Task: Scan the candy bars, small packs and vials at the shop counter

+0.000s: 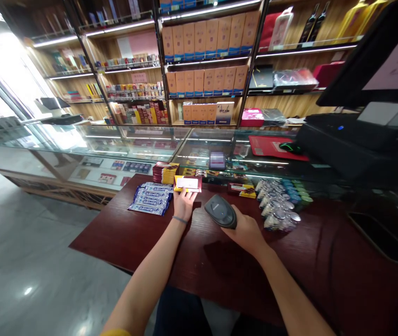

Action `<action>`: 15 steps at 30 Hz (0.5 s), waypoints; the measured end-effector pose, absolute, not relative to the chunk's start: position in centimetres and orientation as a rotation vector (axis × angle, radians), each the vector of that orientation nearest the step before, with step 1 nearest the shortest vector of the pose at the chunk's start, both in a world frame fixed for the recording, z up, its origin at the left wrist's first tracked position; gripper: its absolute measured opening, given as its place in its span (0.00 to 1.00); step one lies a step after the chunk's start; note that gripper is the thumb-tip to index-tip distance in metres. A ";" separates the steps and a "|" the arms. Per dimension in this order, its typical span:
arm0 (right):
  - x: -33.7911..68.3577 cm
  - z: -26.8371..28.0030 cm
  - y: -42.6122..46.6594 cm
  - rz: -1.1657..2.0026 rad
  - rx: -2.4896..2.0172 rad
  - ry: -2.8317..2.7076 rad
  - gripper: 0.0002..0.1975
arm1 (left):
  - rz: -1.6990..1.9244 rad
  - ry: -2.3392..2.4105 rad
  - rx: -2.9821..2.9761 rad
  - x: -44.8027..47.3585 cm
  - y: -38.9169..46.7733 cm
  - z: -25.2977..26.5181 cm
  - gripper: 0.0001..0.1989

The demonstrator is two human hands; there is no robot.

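Packet (pixel 187 184) has a white label (pixel 186 182), its writing too small to read; the left hand (pixel 184 206) grips it with fingers, the right hand (pixel 247 231) grips the scanner (pixel 220 211).

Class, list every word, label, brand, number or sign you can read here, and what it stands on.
No text reads for certain.
Yellow-red packet, left hand: label too small.
Scanner, right hand: mark too small.
Blue packets: print blurred.
Orange boxes: characters too small.
White box: lettering blurred.
Screen: blurred.
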State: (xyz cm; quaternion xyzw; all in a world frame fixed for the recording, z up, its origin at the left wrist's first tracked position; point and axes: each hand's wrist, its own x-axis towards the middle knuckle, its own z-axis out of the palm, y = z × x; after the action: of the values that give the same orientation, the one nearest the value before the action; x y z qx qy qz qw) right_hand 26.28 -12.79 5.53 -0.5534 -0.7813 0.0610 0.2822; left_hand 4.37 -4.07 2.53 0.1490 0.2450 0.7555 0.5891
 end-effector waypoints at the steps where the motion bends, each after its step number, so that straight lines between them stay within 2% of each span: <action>1: 26.3 5.5 -12.7 0.187 -1.484 -2.118 0.22 | 1.759 0.554 0.354 4.4 -4.1 2.5 0.15; 11: 26.9 5.0 -12.4 0.293 -1.519 -2.023 0.23 | 1.734 0.661 0.382 4.2 -3.7 2.1 0.16; 15: 26.8 6.6 -12.9 0.421 -1.554 -1.906 0.20 | 1.722 0.664 0.437 4.3 -3.7 1.9 0.18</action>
State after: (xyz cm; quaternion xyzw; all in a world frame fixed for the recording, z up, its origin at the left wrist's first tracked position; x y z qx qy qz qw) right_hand 26.79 -12.86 6.61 -0.5906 -0.7244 0.1601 0.3175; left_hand 4.28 -3.69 1.92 0.1872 0.2843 0.7378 0.5830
